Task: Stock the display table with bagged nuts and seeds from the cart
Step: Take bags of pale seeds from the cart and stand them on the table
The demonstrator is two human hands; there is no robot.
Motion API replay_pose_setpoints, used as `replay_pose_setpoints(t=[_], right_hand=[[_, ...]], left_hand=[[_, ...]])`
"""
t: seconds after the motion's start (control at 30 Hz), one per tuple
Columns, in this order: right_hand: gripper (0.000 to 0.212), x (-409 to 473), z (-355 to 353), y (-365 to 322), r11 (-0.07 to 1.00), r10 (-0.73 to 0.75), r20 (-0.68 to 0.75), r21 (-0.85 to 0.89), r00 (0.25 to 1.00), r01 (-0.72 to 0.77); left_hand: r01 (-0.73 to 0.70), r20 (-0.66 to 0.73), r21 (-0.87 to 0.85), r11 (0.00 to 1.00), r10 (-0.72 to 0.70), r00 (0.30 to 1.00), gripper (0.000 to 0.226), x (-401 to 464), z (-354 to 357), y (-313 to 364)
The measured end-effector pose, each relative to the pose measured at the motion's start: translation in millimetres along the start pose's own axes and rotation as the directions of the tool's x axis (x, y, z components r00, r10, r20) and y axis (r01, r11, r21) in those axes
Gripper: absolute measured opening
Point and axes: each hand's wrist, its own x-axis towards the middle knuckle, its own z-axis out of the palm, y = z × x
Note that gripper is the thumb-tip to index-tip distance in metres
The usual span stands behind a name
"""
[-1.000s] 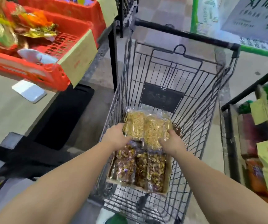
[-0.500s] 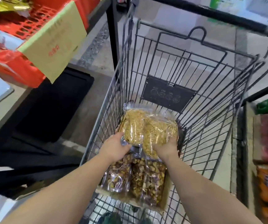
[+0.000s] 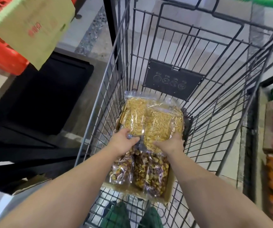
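1. Because both yellow seed bags [image 3: 152,122] lift together from the cart [image 3: 214,112], the left hand [image 3: 124,142] grips one lower edge.
2. The right hand [image 3: 168,143] clasps the other, likely to steady them.
3. Darker nut bags [image 3: 139,171] lie beneath in a cardboard tray [image 3: 168,195].

Two seed bags [image 3: 152,122]; three nut bags [image 3: 142,171]; one cart [image 3: 198,66].

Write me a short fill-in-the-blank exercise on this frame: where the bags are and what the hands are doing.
1. Both hands grip the clear bags of yellow seeds inside the wire ____.
2. The left hand and right hand hold the bags by their ____ edge.
3. The bags of darker nuts lie in a shallow ____ tray.

Missing words: cart; near; cardboard
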Motion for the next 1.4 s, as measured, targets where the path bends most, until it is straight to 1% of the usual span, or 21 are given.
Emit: replay_pose_setpoints(t=[0.1, 0.23, 0.33, 0.43, 0.57, 0.6, 0.67, 0.73, 0.77, 0.83, 0.87, 0.93, 1.0, 1.03, 1.1, 1.17, 1.2, 1.23, 1.27, 1.3, 1.4], right_hand=[[0.109, 6.8, 2.1, 8.8, 0.992, 0.038, 0.056, 0.121, 0.998, -0.045], [0.091, 4.7, -1.6, 16.8, 0.981, 0.054, 0.125, 0.18, 0.991, -0.076], [0.093, 2.8, -2.2, 25.6, 0.973, 0.029, 0.16, 0.221, 0.987, -0.065], [0.1, -3.6, -0.2, 32.2, 0.941, 0.023, 0.277, 0.318, 0.961, -0.114], [0.075, -17.7, -2.6, 37.0, 0.913, -0.029, 0.453, 0.376, 0.891, -0.161], [0.07, -21.5, -3.7, 37.3, 0.914, -0.051, 0.484, 0.375, 0.874, -0.154], [0.064, -31.9, -6.5, 32.1, 0.937, -0.128, 0.517, 0.343, 0.846, -0.068], [0.066, -38.7, -6.5, 23.4, 0.955, -0.2, 0.552, 0.294, 0.809, 0.035], [0.068, -41.9, -6.0, 17.7, 0.963, -0.215, 0.588, 0.26, 0.78, 0.07], [0.071, -45.3, 0.0, 3.3, 0.975, -0.215, 0.668, 0.192, 0.712, 0.114], [0.069, -47.1, 3.3, -4.3, 0.98, -0.2, 0.705, 0.149, 0.68, 0.133], [0.068, -45.8, 10.5, -17.1, 0.984, -0.167, 0.761, 0.084, 0.627, 0.16], [0.073, -41.1, 17.8, -25.6, 0.984, -0.158, 0.743, 0.066, 0.65, 0.164], [0.073, -36.9, 21.4, -29.3, 0.983, -0.173, 0.693, 0.081, 0.699, 0.163], [0.057, -26.4, 28.0, -37.4, 0.969, -0.23, 0.5, 0.198, 0.835, 0.148], [0.048, -12.1, 37.3, -45.3, 0.958, -0.227, 0.209, 0.223, 0.951, 0.179], [0.051, -6.5, 42.4, -50.1, 0.965, -0.214, 0.097, 0.173, 0.972, 0.195], [0.057, -0.8, 48.4, -53.9, 0.974, -0.195, 0.039, 0.125, 0.98, 0.189], [0.066, 4.3, 54.6, -58.0, 0.98, -0.179, 0.014, 0.096, 0.984, 0.177], [0.078, 7.1, 60.0, -62.4, 0.985, -0.147, 0.017, 0.091, 0.989, 0.145], [0.102, 13.2, 68.5, -77.3, 0.993, -0.038, 0.041, 0.109, 0.998, 0.033]], left_hand=[[0.024, 0.016, -0.091, 0.996, -0.023, 1.0, 0.068, -0.2, 7.8, -0.1], [0.037, 0.044, -0.09, 0.995, -0.033, 0.998, 0.067, -1.8, 14.9, -0.1], [0.042, 0.046, -0.12, 0.992, -0.037, 0.998, 0.066, -3.6, 17.3, 0.4], [0.056, 0.061, -0.166, 0.985, -0.046, 0.997, 0.069, -4.3, 22.1, -1.6], [0.122, 0.133, -0.303, 0.945, -0.085, 0.987, 0.08, -10.1, 26.0, -0.7], [0.145, 0.163, -0.359, 0.922, -0.091, 0.982, 0.086, -11.7, 25.3, -0.6], [0.188, 0.241, -0.462, 0.866, -0.081, 0.967, 0.103, -17.1, 20.0, 0.1], [0.235, 0.274, -0.508, 0.829, -0.103, 0.956, 0.112, -14.9, 13.6, -7.6], [0.25, 0.285, -0.538, 0.805, -0.105, 0.953, 0.103, -19.2, 7.1, -8.8], [0.267, 0.313, -0.583, 0.767, -0.091, 0.945, 0.072, -25.3, -5.9, -15.2], [0.272, 0.321, -0.593, 0.758, -0.087, 0.943, 0.066, -25.5, -11.7, -20.9], [0.273, 0.32, -0.622, 0.734, -0.08, 0.944, 0.064, -25.2, -21.2, -34.8], [0.251, 0.287, -0.636, 0.729, -0.078, 0.955, 0.08, -22.7, -27.1, -50.2], [0.243, 0.269, -0.631, 0.737, -0.086, 0.959, 0.092, -19.6, -27.3, -59.2], [0.209, 0.224, -0.641, 0.738, -0.081, 0.971, 0.097, -15.8, -25.3, -74.7], [0.17, 0.184, -0.579, 0.797, -0.076, 0.98, 0.097, -20.3, -24.2, -78.4], [0.162, 0.175, -0.54, 0.826, -0.078, 0.981, 0.094, -19.2, -22.7, -83.4], [0.165, 0.165, -0.519, 0.839, -0.091, 0.982, 0.085, -18.8, -22.5, -89.1], [0.146, 0.158, -0.519, 0.842, -0.074, 0.985, 0.067, -15.2, -21.0, -97.8], [0.154, 0.167, -0.524, 0.838, -0.076, 0.983, 0.067, -14.0, -21.1, -103.6], [0.155, 0.202, -0.519, 0.841, -0.055, 0.978, 0.103, -6.3, -20.2, -118.0]])
